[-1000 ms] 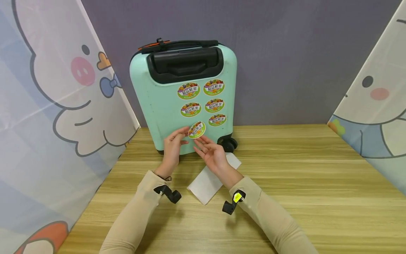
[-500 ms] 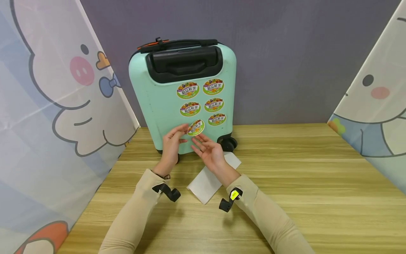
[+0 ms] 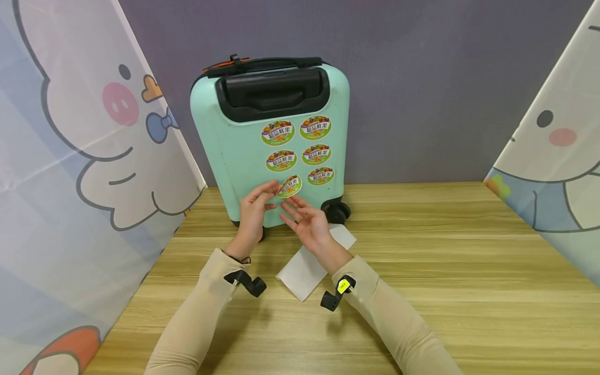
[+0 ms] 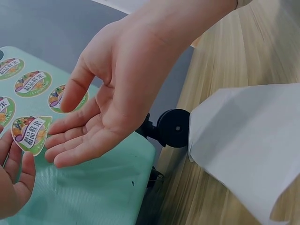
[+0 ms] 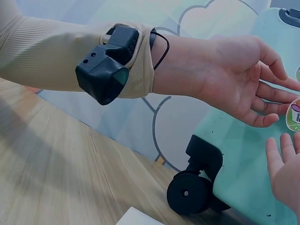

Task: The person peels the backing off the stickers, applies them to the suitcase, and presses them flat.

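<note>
An oval fruit sticker (image 3: 289, 186) is at the lower part of a mint-green suitcase (image 3: 234, 161), its surface bent in the left wrist view. At its left edge my left hand (image 3: 253, 211) touches it with extended fingertips. My right hand (image 3: 313, 224) lies palm up below, thumb apart and fingertips at the sticker's lower edge; these fingers (image 4: 75, 136) look nearly straight in the left wrist view. In the right wrist view my left fingers (image 5: 274, 93) reach towards the sticker, which is cut by the frame. Several matching stickers (image 3: 281, 160) are above and to the right.
White backing paper (image 3: 304, 271) lies on the wooden table (image 3: 445, 271) below my right wrist. A black wheel (image 3: 336, 211) sticks out at the suitcase's lower right. The grey wall (image 3: 422, 94) stands behind, with cartoon-printed sheets (image 3: 94, 166) on both sides.
Both hands have shifted slightly up and left with the sticker. The sticker looks flatter from above than one second ago. The suitcase and paper have stayed in place.
</note>
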Tool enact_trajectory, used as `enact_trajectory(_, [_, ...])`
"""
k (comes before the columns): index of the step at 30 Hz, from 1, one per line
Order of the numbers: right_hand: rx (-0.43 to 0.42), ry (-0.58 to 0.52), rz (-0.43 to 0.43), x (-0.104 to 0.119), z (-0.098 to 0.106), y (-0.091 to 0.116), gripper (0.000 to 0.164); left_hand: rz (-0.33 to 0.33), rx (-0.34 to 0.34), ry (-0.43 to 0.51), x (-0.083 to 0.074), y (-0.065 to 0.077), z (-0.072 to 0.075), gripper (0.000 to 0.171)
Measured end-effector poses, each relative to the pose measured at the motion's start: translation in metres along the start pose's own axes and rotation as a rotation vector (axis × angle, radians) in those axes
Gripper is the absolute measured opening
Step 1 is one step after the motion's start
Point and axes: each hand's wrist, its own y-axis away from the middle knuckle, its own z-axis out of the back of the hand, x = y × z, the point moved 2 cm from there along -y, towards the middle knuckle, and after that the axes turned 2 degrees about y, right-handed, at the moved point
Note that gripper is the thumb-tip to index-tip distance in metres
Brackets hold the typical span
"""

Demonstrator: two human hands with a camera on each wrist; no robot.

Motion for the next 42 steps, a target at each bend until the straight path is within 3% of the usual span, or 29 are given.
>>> enact_trajectory(14, [-0.01,0.002,-0.005,-0.0018,-0.0011,-0.0033,0.05,-0.017,0.022,0.013,-0.0025,0.0022,-0.0011,0.037])
enact_trajectory(42, [0.053,0.069,-0.031,-0.0022,0.0025,-0.0008,0.058,-0.033,0.055,-0.008,-0.0005,0.0017,0.0011,0.042])
